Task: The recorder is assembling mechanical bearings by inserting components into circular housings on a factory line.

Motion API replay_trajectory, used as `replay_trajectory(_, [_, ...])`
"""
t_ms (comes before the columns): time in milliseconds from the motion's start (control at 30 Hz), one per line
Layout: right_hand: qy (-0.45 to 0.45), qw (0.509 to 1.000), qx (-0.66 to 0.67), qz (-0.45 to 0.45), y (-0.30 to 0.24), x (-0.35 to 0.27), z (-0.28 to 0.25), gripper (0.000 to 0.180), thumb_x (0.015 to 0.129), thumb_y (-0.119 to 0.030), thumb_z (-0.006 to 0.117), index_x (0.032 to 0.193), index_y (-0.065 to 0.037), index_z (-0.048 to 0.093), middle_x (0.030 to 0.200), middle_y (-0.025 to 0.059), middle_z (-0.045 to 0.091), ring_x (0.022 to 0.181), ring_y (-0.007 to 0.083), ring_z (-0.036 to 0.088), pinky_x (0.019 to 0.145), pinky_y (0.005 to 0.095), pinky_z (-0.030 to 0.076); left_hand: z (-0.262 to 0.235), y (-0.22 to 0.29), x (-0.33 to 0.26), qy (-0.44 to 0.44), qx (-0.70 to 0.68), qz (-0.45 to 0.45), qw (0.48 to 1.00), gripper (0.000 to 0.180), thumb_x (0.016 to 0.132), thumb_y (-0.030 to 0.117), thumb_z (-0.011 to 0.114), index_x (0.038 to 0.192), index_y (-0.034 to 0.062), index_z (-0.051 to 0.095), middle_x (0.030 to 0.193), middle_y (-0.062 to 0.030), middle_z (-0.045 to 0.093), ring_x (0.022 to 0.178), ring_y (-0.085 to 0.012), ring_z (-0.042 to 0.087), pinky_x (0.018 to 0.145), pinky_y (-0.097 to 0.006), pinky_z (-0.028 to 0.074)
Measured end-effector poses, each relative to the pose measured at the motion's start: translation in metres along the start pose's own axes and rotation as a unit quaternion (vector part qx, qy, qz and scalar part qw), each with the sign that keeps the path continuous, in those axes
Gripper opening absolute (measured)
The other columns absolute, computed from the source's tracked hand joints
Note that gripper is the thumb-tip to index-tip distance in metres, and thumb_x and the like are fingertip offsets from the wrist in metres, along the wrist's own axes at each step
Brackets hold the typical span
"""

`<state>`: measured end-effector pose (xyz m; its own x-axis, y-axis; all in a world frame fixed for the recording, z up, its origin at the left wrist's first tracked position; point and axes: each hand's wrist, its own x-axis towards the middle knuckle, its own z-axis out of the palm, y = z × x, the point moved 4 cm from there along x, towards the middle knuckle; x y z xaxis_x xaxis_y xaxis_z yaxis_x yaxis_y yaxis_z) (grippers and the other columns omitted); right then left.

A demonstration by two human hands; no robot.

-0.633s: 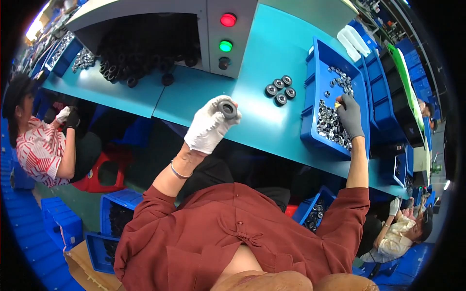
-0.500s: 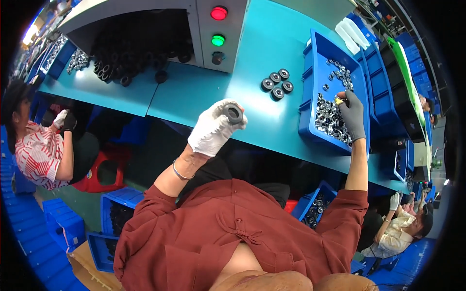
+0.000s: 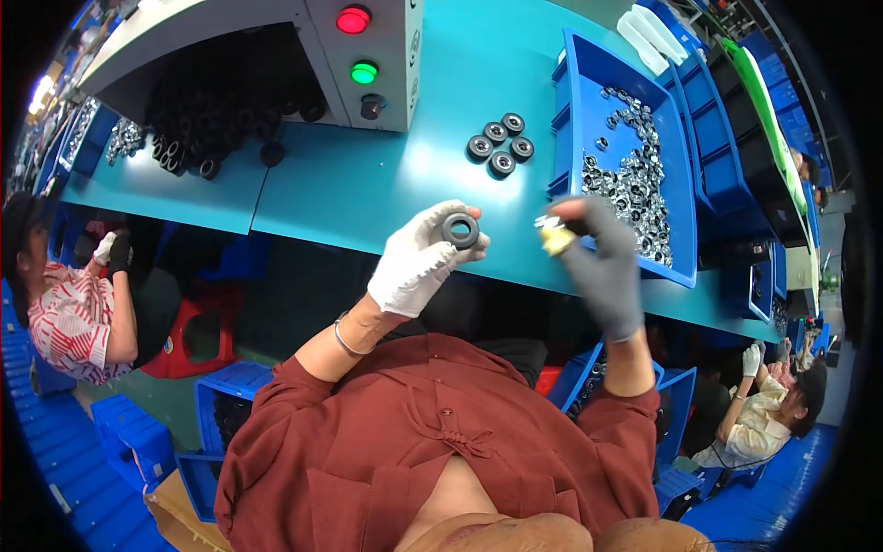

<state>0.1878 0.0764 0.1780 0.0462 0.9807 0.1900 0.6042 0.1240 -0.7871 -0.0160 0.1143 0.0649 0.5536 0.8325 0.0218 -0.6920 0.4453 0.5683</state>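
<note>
My left hand [image 3: 405, 269], in a white glove, is closed round a black ring [image 3: 447, 232] and holds it over the table's front edge. The ring's hole faces up and I can see through it. My right hand [image 3: 602, 271], in a grey glove and blurred, pinches a small shiny metal fitting [image 3: 548, 222]. Something yellow [image 3: 556, 242] shows at those fingertips; its kind is unclear. A gap separates the two hands. Behind them a cluster of several black wheels with metal centres [image 3: 501, 164] lies on the teal table [image 3: 368, 198].
A blue bin [image 3: 564, 101] of loose metal fittings [image 3: 636, 198] stands at the right. Left of centre is a grey machine housing [image 3: 391, 64] with red and green lights, black rings [image 3: 189, 138] heaped under it. Co-workers [image 3: 78, 317] sit on both sides.
My right hand has left the bin and come inward toward my left hand, bringing a metal fitting. The black ring has turned so that its hole shows through. The whole view has shifted slightly.
</note>
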Motion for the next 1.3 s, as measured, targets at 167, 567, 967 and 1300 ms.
replay_trajectory(167, [0.08, 0.926, -0.276, -0.243, 0.021, 0.0, 0.072, 0.021, 0.072, 0.0, 0.064, 0.091, -0.004, 0.057, 0.096, 0.011, 0.061, 0.082, 0.0291, 0.059, 0.073, 0.0393, 0.049, -0.004, 0.005, 0.001, 0.029, 0.131, 0.099, 0.986, 0.06, 0.086, 0.008, 0.076, 0.135, -0.0071, 0.045, 0.132, -0.0177, 0.054, 0.114, -0.0304, 0.063, 0.1, -0.045, 0.054])
replay_trajectory(567, [0.078, 0.954, -0.243, -0.157, 0.043, -0.004, 0.085, 0.021, 0.074, 0.006, 0.06, 0.094, -0.001, 0.06, 0.104, 0.0113, 0.063, 0.089, 0.0317, 0.058, 0.078, 0.0423, 0.048, -0.022, 0.008, -0.009, 0.071, 0.242, 0.191, 0.949, 0.078, 0.085, -0.006, 0.07, 0.152, -0.0009, 0.031, 0.135, -0.0193, 0.052, 0.117, -0.0288, 0.061, 0.1, -0.037, 0.051])
replay_trajectory(967, [0.074, 0.997, 0.002, -0.024, 0.05, -0.011, 0.082, 0.037, 0.078, 0.013, 0.054, 0.112, 0.003, 0.065, 0.106, 0.015, 0.06, 0.092, 0.027, 0.064, 0.08, 0.0338, 0.051, -0.013, 0.004, -0.007, 0.076, 0.1, 0.155, 0.98, 0.041, 0.091, 0.003, 0.069, 0.128, -0.0038, 0.052, 0.128, -0.0169, 0.057, 0.11, -0.0258, 0.062, 0.1, -0.035, 0.052])
replay_trajectory(1300, [0.068, 0.958, 0.25, 0.122, 0.05, -0.028, 0.081, 0.029, 0.089, 0.007, 0.059, 0.117, 0.004, 0.065, 0.109, 0.0053, 0.062, 0.1, 0.0119, 0.063, 0.086, 0.0245, 0.05, -0.004, -0.022, 0.0, 0.058, -0.27, -0.037, 0.96, 0.041, 0.096, 0.031, 0.065, 0.123, 0.0015, 0.058, 0.129, -0.0179, 0.058, 0.099, -0.0235, 0.059, 0.081, -0.032, 0.052])
